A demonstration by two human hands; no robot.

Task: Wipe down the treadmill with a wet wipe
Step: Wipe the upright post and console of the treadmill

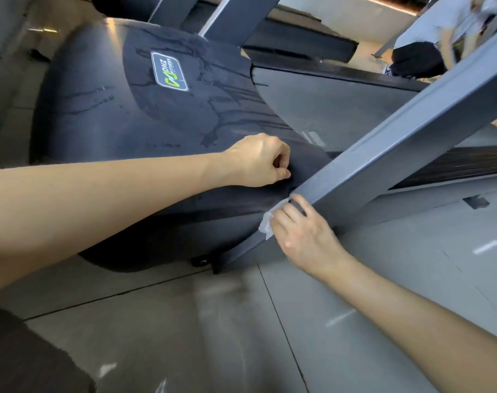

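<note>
Grey floor tiles (383, 279) lie nearest, under the treadmill (105, 114) (its dark hood streaked wet). Against its slanted upright (397, 143) the right hand (304, 236) presses a white wet wipe (265, 222); the left hand (258, 160), fingers curled and holding nothing, rests on the hood.

A slanted grey post (383, 154) crosses the treadmill's dark front cover (99, 123), blocking a straight reach to the belt (326, 109). Open tiled floor (213, 321) lies beside the machine.
</note>
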